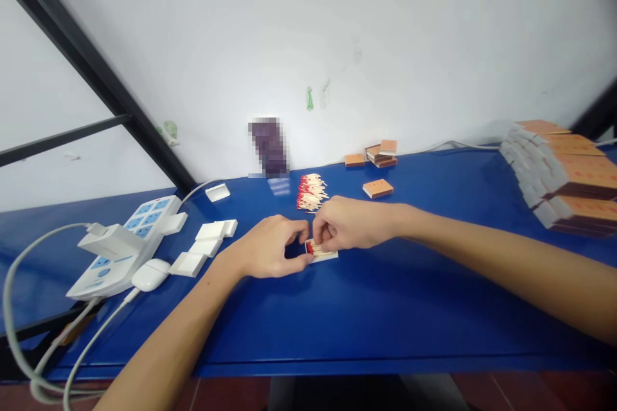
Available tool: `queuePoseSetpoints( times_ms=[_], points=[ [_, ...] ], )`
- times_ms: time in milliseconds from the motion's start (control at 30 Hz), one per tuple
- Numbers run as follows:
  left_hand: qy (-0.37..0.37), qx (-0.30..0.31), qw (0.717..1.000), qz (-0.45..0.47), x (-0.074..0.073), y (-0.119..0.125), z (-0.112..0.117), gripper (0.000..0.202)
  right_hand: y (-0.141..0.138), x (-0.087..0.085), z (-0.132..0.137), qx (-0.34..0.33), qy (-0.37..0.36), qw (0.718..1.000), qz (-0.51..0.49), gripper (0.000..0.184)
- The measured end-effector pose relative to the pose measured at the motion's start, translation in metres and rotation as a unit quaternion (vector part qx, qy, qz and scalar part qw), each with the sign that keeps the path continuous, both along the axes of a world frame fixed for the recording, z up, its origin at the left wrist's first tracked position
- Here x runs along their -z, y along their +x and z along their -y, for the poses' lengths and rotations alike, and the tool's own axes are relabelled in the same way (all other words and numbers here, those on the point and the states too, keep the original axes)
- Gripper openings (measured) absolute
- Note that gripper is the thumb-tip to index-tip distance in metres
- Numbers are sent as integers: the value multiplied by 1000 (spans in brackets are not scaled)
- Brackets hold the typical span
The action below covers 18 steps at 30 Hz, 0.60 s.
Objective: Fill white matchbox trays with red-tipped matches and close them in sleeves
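Note:
A small white matchbox tray (330, 257) with red-headed matches (315, 250) in it lies on the blue table. My left hand (270, 247) grips the tray's left end, thumb at the near corner and forefinger at the far side. Bent over the tray from the right, my right hand (355, 223) has its fingertips pinched together at the matches; what exactly they hold is partly hidden. Just behind my hands lies a pile of loose matches (311, 192), most red heads pointing left.
Several empty white trays (207, 239) lie left, beside a power strip (130, 244) with cables and a white earbud case (151, 275). Orange matchboxes (378, 189) sit near the wall; a big matchbox stack (569, 173) stands right. A blurred dark rectangle (270, 146) is against the wall.

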<state>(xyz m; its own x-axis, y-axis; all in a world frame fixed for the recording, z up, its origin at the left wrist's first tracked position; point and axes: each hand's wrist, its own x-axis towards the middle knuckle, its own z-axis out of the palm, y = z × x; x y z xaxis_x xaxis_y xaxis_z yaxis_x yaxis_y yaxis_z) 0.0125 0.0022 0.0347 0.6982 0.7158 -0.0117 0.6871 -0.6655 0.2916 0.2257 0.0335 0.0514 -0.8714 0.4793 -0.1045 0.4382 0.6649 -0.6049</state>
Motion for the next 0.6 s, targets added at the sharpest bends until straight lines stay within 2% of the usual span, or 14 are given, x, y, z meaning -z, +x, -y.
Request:
queuePoseSetpoints(
  times_ms=[200,433,600],
  points=[
    [4,-10,1000,-17,0,1,1,37,0,1,-2,-12,12,1000,20,14],
    [-5,7,1000,-7,2,2,0,28,-1,0,2,-1,41,998,44,14],
    [-4,8,1000,0,2,2,0,29,-1,1,1,-5,92,994,57,18]
  ],
)
